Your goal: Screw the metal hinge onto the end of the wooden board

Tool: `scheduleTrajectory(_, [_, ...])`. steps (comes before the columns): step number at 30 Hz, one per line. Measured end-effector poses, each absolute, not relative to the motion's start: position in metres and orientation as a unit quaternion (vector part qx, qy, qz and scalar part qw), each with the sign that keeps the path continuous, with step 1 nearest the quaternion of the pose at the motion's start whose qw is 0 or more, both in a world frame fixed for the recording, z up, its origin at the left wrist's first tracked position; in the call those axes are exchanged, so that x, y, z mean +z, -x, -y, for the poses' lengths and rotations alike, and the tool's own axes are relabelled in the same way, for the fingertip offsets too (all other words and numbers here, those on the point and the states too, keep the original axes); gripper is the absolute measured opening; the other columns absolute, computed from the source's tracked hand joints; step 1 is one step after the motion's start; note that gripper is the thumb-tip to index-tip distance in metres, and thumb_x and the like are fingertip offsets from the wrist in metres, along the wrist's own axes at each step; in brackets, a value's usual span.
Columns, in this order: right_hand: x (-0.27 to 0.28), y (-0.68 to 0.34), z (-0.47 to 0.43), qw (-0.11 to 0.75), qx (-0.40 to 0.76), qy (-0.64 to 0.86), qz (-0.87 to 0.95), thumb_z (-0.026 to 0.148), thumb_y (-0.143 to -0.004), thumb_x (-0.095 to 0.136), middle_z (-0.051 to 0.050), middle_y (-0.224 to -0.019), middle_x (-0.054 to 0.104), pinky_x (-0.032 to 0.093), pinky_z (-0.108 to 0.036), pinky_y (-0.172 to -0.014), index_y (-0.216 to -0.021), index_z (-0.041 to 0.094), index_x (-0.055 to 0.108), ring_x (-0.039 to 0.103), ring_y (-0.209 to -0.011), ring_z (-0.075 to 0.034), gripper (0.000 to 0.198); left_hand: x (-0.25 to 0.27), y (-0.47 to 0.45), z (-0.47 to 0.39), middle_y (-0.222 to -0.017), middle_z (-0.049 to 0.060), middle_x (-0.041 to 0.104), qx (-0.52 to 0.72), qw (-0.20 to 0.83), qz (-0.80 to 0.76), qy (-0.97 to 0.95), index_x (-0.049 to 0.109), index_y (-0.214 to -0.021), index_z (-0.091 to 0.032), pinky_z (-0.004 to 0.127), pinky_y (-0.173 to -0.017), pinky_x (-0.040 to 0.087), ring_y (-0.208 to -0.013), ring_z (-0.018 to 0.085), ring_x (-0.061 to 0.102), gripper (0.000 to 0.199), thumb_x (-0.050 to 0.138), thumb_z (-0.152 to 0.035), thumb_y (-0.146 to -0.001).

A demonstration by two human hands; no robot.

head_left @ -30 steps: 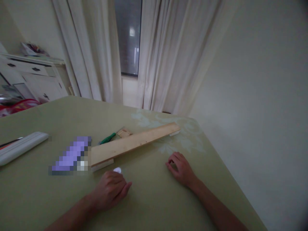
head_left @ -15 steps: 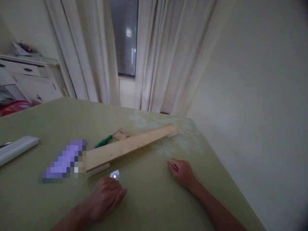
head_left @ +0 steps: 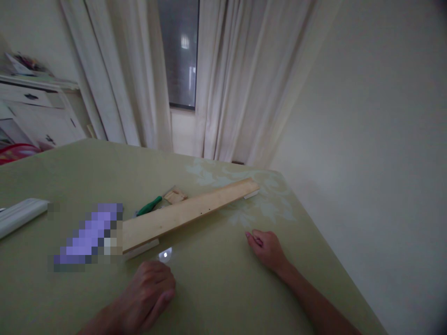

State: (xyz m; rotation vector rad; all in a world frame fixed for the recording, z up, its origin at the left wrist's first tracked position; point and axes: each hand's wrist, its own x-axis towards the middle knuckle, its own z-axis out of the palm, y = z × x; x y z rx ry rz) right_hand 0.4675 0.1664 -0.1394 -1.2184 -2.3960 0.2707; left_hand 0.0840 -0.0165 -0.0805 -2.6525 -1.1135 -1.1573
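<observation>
My left hand (head_left: 148, 298) rests palm down on the green table (head_left: 216, 298), fingers loosely curled and holding nothing. A small white round object (head_left: 165, 254) lies just beyond its knuckles, apart from it. A long wooden plank (head_left: 188, 214) lies slantwise past that, propped on white strips (head_left: 141, 249) at its ends. My right hand (head_left: 267, 246) lies on the table to the right of the plank with its fingers curled in; whether something small is inside I cannot tell.
A green-handled tool (head_left: 149, 205) and a small wood scrap (head_left: 174, 195) lie behind the plank. A blurred purple item (head_left: 89, 235) sits at the plank's left end, a long white bar (head_left: 19, 216) farther left. Curtains, a window and a wall stand behind and to the right.
My left hand has drawn back toward me, leaving the small white object on the table. My right hand has curled its fingers in and shifted slightly right.
</observation>
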Motion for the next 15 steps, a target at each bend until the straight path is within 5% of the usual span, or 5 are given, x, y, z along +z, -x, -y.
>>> scheduleTrajectory(12, [-0.135, -0.466, -0.165, 0.218, 0.105, 0.437, 0.866, 0.044, -0.112, 0.068, 0.007, -0.071, 0.060, 0.053, -0.024, -0.058, -0.089, 0.017, 0.067, 0.055, -0.056, -0.009, 0.035, -0.059, -0.088, 0.013, -0.057, -0.001, 0.052, -0.400, 0.068, 0.334, 0.851, 0.045, -0.074, -0.024, 0.035, -0.053, 0.037, -0.049, 0.016, 0.049, 0.050, 0.021, -0.022, -0.118])
scheduleTrajectory(15, [-0.134, -0.466, -0.165, 0.220, 0.108, 0.435, 0.867, 0.046, -0.112, 0.068, 0.008, -0.069, 0.057, 0.051, -0.024, -0.057, -0.087, 0.018, 0.065, 0.052, -0.055, -0.009, 0.037, -0.071, -0.071, 0.019, -0.060, 0.002, 0.056, -0.403, 0.110, 0.347, 0.840, 0.052, -0.074, -0.024, 0.035, -0.058, 0.044, -0.056, 0.019, 0.055, 0.047, 0.032, -0.024, -0.115])
